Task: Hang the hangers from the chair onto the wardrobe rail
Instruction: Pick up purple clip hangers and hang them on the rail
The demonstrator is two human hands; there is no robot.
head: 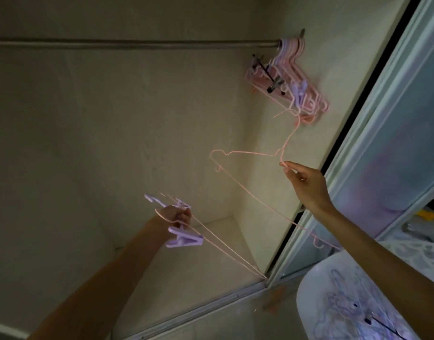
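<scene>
A dark wardrobe rail (137,43) runs across the top of the open wardrobe. Several pink and lilac hangers (293,79) hang bunched at its right end. My right hand (306,185) pinches a thin pink wire hanger (245,190) near its neck, with the hook pointing up toward the bunch. My left hand (176,215), lower and to the left, grips a few more hangers, among them a lilac clip hanger (184,239) and pink wire ones (225,249). At the bottom right, the white chair (316,285) carries several more hangers (351,307).
The wardrobe's pale back wall and floor (186,266) lie below the rail. A sliding door (387,133) with a pale frame stands at the right, its track (211,307) crossing the bottom.
</scene>
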